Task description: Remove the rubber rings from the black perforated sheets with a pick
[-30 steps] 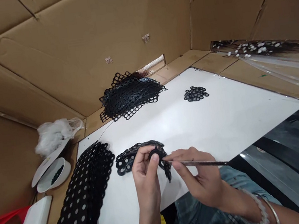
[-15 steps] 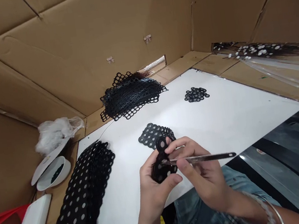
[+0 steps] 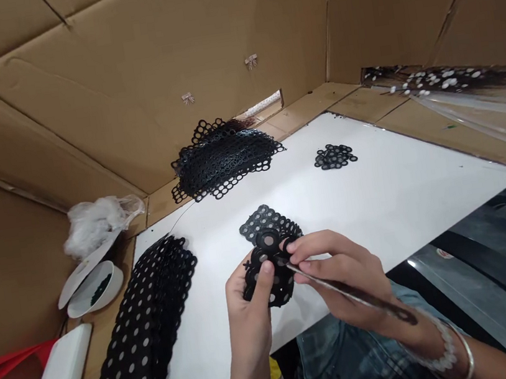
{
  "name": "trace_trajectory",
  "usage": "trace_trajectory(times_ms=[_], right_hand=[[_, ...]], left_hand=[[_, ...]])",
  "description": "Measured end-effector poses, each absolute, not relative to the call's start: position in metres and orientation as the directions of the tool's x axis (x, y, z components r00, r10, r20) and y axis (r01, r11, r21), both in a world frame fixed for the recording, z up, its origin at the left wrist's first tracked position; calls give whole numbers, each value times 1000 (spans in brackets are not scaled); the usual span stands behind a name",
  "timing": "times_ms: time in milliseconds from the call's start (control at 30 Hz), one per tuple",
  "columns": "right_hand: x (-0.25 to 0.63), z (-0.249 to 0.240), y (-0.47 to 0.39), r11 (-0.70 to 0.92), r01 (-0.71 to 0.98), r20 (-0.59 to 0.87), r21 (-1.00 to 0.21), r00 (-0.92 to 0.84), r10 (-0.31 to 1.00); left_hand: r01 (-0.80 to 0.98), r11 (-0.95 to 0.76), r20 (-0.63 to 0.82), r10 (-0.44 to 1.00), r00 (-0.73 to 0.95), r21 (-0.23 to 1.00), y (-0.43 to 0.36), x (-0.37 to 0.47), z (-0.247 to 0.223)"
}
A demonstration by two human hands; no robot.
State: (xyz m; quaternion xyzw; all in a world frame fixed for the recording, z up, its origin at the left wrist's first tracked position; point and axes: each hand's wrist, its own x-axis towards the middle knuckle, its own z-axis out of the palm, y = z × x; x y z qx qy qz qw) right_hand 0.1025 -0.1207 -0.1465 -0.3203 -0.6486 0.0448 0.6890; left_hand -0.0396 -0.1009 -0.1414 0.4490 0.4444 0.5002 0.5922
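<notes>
From where I stood, the left hand [image 3: 248,315] held a black piece of joined rings set with pale round discs [image 3: 281,290] above the near edge of the white flat-topped table [image 3: 404,193], about midway along. Its thumb pressed on the top of the piece; its other fingers were mostly hidden underneath. The right hand [image 3: 354,260] had its fingers bent around a slim dark metal tool [image 3: 372,299], pinching it close to its tip, which met the piece just beside the left thumb. The right forefinger touched a black ring at the edge of the piece.

Just behind lay a flat black sheet with pale dots [image 3: 259,218]; I couldn't tell whether it was joined to the held piece. A long black folded strip with pale dots [image 3: 128,345] ran along the table's left edge. A heap of black openwork ring mesh [image 3: 225,162] straddled the far edge, and a small pile of loose-looking black rings [image 3: 335,156] lay near the far right corner. Beyond the left edge, a round white bowl [image 3: 117,279] held dark bits.
</notes>
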Motion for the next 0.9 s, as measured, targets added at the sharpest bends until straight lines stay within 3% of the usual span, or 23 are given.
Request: trace_trajectory(times_ms=[167,467,733,900], right_hand=[[101,-154,-115,769,519,921,-373,105,376],[94,-161,-111,744,556,927,-371,167,336],[87,-174,-104,724,622,954,-300,209,215],[89,-173,-95,668,665,942,-335,241,232]], left_hand=[[-91,35,-16,980,197,995,-101,-43,-143],[44,-140,128,968,215,989,-98,-41,-144],[289,-475,332,841,427,832,-100,-41,-136],[351,-500,334,835,437,792,-98,-34,-139]])
